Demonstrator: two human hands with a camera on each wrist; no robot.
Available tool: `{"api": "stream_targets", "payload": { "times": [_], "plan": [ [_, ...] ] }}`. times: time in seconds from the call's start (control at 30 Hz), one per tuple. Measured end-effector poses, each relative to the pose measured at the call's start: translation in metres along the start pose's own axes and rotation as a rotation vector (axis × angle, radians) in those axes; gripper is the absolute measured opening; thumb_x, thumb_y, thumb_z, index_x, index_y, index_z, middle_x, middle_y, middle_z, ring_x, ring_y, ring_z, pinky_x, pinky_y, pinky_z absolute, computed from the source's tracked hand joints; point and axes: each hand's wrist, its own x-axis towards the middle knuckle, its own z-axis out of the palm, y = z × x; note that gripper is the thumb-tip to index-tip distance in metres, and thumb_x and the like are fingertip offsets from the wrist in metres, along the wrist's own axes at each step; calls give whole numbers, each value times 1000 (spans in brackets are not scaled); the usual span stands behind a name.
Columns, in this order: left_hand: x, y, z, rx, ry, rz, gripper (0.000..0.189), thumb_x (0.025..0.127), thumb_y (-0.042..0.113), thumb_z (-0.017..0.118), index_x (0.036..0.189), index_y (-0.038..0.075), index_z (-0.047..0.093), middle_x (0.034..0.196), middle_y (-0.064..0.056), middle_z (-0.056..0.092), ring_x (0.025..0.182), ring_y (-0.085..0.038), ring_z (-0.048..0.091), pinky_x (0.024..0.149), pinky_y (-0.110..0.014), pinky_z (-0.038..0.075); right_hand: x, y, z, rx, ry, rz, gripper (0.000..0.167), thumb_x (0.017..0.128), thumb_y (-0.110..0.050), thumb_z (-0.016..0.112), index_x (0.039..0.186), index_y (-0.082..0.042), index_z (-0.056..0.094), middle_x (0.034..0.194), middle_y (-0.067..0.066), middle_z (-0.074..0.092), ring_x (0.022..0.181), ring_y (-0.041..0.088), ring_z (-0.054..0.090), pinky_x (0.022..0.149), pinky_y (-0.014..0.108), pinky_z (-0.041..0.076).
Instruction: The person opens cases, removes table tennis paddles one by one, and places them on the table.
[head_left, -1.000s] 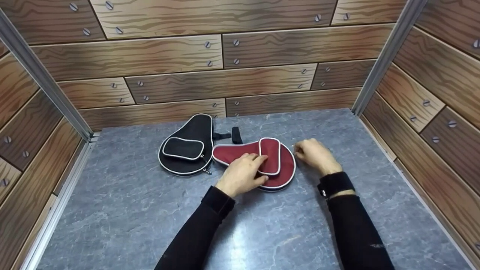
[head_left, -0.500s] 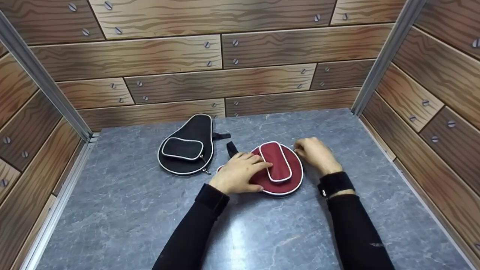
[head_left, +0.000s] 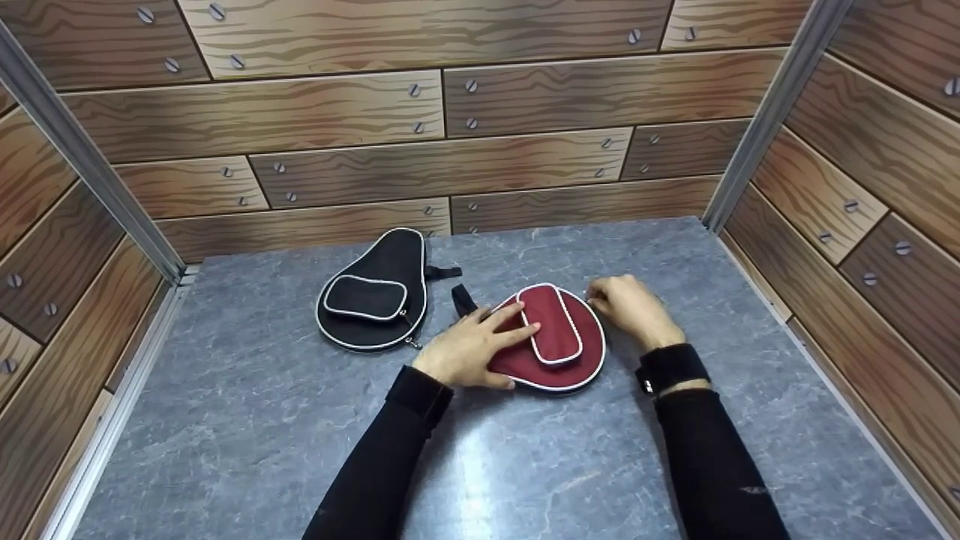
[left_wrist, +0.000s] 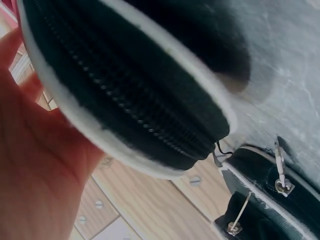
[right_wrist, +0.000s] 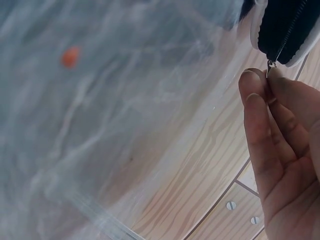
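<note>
Right grip pinches the zipper pull; left grip, fingers apart, steadies the red paddle case, apparently light, semi-soft, best held rimward.

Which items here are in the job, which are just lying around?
In the job:
- red case, left-hand grip resting on it, fingers spread
- its zip pull, pinched by the right-hand grip

Lying around:
- black case, untouched
- its strap
</note>
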Motion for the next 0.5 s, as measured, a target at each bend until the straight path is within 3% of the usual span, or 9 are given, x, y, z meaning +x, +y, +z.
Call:
{"api": "stream_targets", "payload": {
  "times": [0.5],
  "plan": [
    [2, -1, 1, -2, -31, -71, 94, 102, 52, 89, 183, 37, 43, 196, -4, 34, 166, -55, 54, 132, -65, 54, 1, -2, 1, 17, -4, -2, 7, 104, -3, 77, 99, -5, 83, 90, 12, 84, 84, 30, 76, 82, 58, 64]
  ]
}}
